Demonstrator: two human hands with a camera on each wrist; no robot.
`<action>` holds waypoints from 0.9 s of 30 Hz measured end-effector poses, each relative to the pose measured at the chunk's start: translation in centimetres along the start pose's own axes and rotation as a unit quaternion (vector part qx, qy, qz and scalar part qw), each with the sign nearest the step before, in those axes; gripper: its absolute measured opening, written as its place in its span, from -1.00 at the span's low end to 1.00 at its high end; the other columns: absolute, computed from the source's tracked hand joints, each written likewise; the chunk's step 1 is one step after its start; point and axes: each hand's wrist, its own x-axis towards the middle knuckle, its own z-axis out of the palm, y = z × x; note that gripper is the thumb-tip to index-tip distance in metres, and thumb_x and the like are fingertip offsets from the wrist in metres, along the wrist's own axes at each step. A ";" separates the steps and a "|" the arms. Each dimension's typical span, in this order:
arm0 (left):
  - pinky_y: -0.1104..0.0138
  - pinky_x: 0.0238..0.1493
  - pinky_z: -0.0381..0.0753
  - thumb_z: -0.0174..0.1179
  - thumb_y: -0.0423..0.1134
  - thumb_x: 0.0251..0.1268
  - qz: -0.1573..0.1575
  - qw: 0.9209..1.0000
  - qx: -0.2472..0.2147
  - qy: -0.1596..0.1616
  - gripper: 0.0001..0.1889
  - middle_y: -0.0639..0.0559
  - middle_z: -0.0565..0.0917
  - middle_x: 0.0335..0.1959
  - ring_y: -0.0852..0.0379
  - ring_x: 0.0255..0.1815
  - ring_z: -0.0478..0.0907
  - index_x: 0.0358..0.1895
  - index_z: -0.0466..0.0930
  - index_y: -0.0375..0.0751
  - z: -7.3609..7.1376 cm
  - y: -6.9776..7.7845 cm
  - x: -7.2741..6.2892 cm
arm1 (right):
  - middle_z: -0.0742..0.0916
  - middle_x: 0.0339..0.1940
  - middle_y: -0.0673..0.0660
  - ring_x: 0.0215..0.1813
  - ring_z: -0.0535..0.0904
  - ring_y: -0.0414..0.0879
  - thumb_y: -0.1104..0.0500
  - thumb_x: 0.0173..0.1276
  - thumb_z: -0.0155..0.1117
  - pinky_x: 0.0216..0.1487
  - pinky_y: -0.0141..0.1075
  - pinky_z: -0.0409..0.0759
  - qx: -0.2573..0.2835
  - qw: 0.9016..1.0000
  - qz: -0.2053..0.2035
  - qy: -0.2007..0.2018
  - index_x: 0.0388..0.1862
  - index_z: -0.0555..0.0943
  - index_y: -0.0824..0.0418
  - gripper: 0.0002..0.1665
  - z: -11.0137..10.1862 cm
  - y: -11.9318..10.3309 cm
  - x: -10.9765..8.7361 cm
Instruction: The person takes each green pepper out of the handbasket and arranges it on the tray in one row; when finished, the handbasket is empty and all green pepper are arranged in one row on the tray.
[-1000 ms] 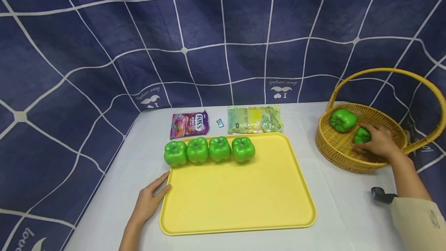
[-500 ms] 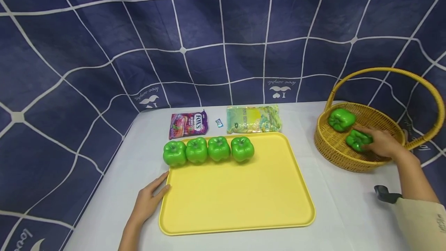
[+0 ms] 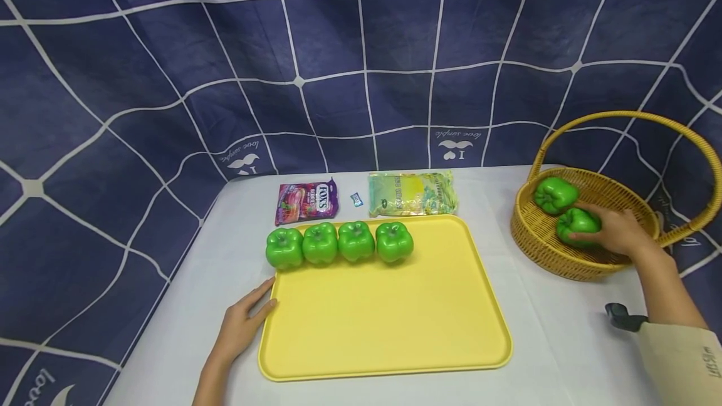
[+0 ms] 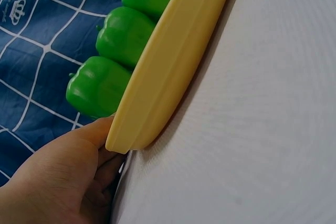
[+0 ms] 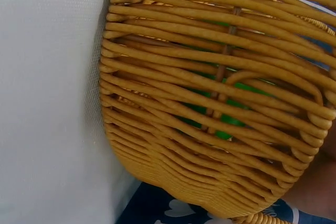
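Note:
Inside the wicker basket (image 3: 541,255), my right hand (image 3: 617,230) grips a green bell pepper (image 3: 576,225), thumb across its near side and fingers behind it. A second bell pepper (image 3: 556,195) sits just behind, by the basket's left wall. The right wrist view has mostly woven wall, with green showing through the gaps. My left hand (image 3: 239,327) rests at the left edge of the yellow tray (image 3: 389,318), its fingers fairly straight; in the left wrist view the thumb (image 4: 100,129) touches the tray rim. Several green bell peppers (image 3: 355,241) line up along the tray's far side.
Behind the tray lie a purple Fox's candy bag (image 3: 307,201), a small blue wrapped piece (image 3: 356,199) and a yellow-green packet (image 3: 413,193). The basket's tall handle (image 3: 637,114) arches over it. A dark blue checked cloth (image 3: 395,36) hangs behind the white table.
In the basket, the pepper at my right hand has turned and shifted slightly left, and the thumb now lies across it. The left hand, tray and its peppers stay put.

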 end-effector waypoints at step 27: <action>-0.08 0.27 0.23 0.11 0.05 0.28 0.002 1.000 0.005 0.007 -0.47 -0.12 0.38 0.27 -0.22 0.28 0.27 0.29 0.37 -0.01 0.1 0.2 0.0 | 0.38 0.03 0.58 -0.03 0.31 0.48 -0.15 0.02 0.44 -0.16 0.36 0.33 0.082 0.985 0.022 0.150 0.28 0.15 0.38 0.05 -0.2 -3.8 -2.2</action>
